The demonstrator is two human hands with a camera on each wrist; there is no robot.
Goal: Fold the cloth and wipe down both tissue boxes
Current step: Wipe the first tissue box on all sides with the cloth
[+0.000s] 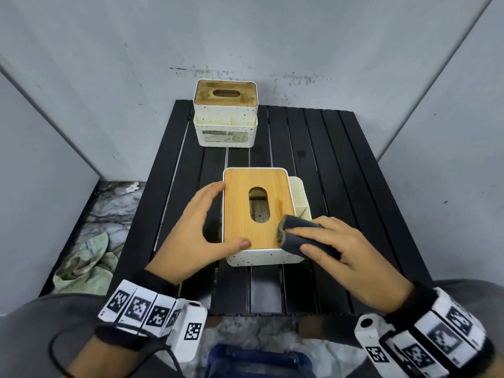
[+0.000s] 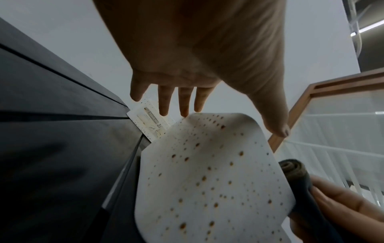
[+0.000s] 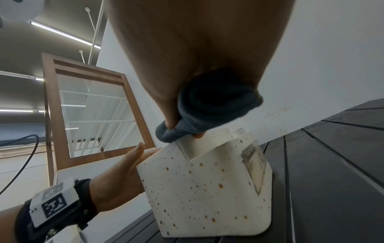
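Dark grey folded cloth [image 1: 300, 236] gripped in right hand [image 1: 351, 255], pressed on near tissue box [image 1: 256, 211] bamboo lid; left hand [image 1: 196, 236] spread open, fingers straight, bracing box side.

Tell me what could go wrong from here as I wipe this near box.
The left hand only braces the near speckled white tissue box with straight fingers, so a hard stroke may slide it. The folded dark grey cloth, gripped by the right hand, could catch the bamboo lid's slot and lift the lid.
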